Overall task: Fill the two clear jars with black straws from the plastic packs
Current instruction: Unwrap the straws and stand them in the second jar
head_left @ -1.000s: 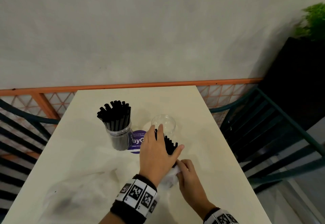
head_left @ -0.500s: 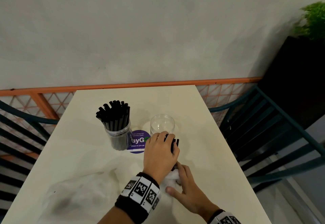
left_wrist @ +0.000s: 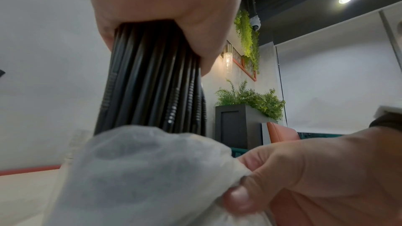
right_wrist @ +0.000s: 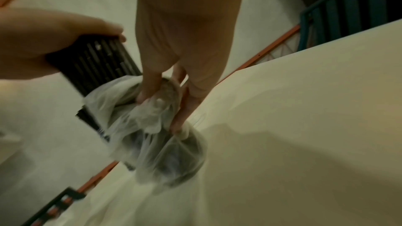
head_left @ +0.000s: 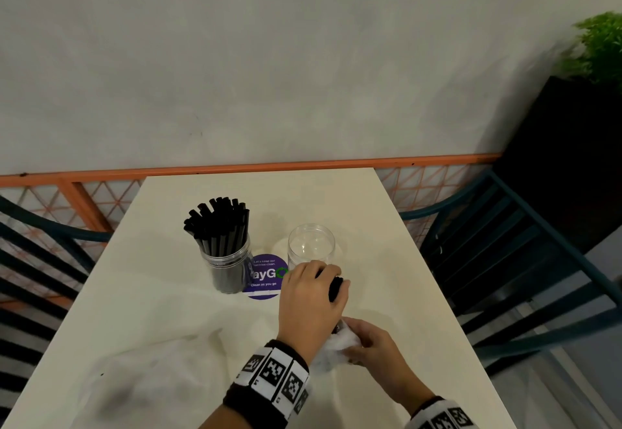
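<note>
My left hand [head_left: 311, 297] grips a bundle of black straws [left_wrist: 152, 78] near its upper end, just in front of the empty clear jar [head_left: 311, 246]. The bundle's lower end sits in a crumpled plastic pack [left_wrist: 139, 174], which my right hand [head_left: 365, 344] pinches near the table's front. In the right wrist view the straws [right_wrist: 93, 64] stick out of the pack [right_wrist: 152, 126] between the two hands. A second clear jar [head_left: 227, 267] at the left is full of black straws [head_left: 218, 225].
An emptied plastic pack [head_left: 134, 381] lies flat on the cream table [head_left: 387, 260] at the front left. A purple round sticker [head_left: 266, 277] lies between the jars. Dark teal chairs [head_left: 505, 260] stand on both sides; a wall and an orange rail [head_left: 269, 166] lie behind.
My left hand closed its fingers round the straw bundle and shifted slightly toward the empty jar. My right hand took hold of the pack's bunched end below it.
</note>
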A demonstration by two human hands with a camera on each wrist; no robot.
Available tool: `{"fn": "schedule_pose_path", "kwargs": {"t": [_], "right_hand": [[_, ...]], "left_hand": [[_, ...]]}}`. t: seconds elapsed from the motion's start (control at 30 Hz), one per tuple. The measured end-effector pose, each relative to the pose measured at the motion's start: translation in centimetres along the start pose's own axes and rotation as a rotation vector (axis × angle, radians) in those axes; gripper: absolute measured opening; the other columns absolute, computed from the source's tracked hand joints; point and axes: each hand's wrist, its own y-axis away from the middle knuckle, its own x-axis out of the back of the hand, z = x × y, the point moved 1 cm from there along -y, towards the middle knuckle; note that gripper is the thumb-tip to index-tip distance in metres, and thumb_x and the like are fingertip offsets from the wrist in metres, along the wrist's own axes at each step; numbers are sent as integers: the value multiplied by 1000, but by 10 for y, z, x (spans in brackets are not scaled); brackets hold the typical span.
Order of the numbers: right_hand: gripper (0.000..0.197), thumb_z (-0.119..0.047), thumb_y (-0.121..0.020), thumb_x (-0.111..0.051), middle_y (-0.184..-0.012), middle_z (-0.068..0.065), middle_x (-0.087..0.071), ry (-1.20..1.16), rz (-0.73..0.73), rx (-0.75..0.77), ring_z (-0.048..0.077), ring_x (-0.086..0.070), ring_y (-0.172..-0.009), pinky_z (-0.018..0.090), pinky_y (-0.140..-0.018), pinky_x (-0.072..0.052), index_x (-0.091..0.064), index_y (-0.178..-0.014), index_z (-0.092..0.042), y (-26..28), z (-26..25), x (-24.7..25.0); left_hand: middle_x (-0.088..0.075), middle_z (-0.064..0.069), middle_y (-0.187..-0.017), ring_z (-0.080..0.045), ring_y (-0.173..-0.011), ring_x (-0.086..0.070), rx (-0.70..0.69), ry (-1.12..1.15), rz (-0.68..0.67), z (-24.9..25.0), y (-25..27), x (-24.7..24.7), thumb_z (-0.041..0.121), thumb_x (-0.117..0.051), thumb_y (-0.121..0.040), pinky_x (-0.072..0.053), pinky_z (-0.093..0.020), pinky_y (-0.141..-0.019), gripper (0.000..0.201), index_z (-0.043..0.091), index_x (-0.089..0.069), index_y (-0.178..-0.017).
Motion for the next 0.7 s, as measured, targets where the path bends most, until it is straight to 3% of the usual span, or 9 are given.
{"fn": "schedule_pose_path", "kwargs": {"t": [0.07, 0.17, 0.27, 0.33, 0.4, 0.47, 0.53, 0.6, 0.7], "right_hand": [[49, -7, -65, -66, -106, 13, -72, -58, -81, -42, 25, -67, -91, 32, -77, -57, -65, -113, -17, 1, -4, 4], [44, -9, -74, -71, -110, 14, -70, -88, -148, -67, 31, -65, -103, 42, -90, -54, -64, -116, -18, 5, -7, 8], [40, -14, -72, -71, -104, 12, -73, -111, -111, -58, 27, -68, -97, 39, -83, -57, -67, -112, -19, 9, -15, 12], [42, -20, -64, -73, -93, 9, -75, -85, -19, -20, 24, -69, -86, 30, -70, -57, -70, -105, -19, 11, -28, 19], [35, -8, -69, -71, -83, 2, -75, 36, 138, 46, 18, -66, -78, 18, -62, -53, -71, -102, -18, 10, -44, 32], [33, -1, -72, -69, -83, -5, -70, 228, 300, 147, 7, -62, -75, 8, -59, -48, -71, -100, -19, 9, -63, 47], [35, 3, -74, -70, -91, -11, -63, 411, 403, 281, 0, -59, -78, 5, -64, -46, -69, -103, -17, 7, -84, 58], [38, 6, -71, -73, -94, -15, -57, 578, 501, 438, 9, -56, -86, 10, -75, -43, -70, -102, -16, 3, -101, 66], [38, 7, -64, -78, -91, -5, -58, 787, 642, 669, 2, -43, -89, 5, -82, -36, -72, -97, -11, -13, -123, 74]], "left_hand": [[-66, 8, -78, -15, -72, -62, -3, 12, 1, -2, -1, 1, 33, -49, -76, -49, -31, -65, 24, 29, -67, -92], [-65, 11, -80, -13, -75, -60, -47, 59, -23, -10, -4, 4, 31, -47, -78, -47, -30, -67, 22, 30, -68, -86], [-65, 12, -87, -11, -81, -59, -52, 194, -28, -19, -9, 9, 35, -48, -82, -48, -32, -74, 21, 28, -68, -85], [-64, 13, -94, -8, -89, -58, -51, 289, -45, -21, -13, 15, 40, -48, -84, -48, -34, -82, 24, 27, -67, -90], [-62, 14, -104, -3, -99, -55, -60, 336, -75, -21, -20, 22, 46, -45, -85, -44, -30, -91, 30, 26, -65, -97], [-59, 13, -117, 1, -110, -50, -75, 352, -111, -22, -29, 27, 44, -46, -87, -39, -23, -98, 30, 26, -62, -105], [-52, 12, -128, 5, -117, -43, -85, 363, -157, -24, -37, 28, 34, -49, -91, -30, -8, -99, 25, 24, -59, -111], [-47, 9, -134, 6, -120, -38, -77, 392, -194, -26, -46, 28, 27, -46, -93, -22, 4, -92, 25, 22, -57, -115], [-40, 7, -140, -5, -130, -35, -32, 441, -217, -29, -58, 23, 32, -44, -94, -19, 4, -93, 36, 24, -44, -128]]}}
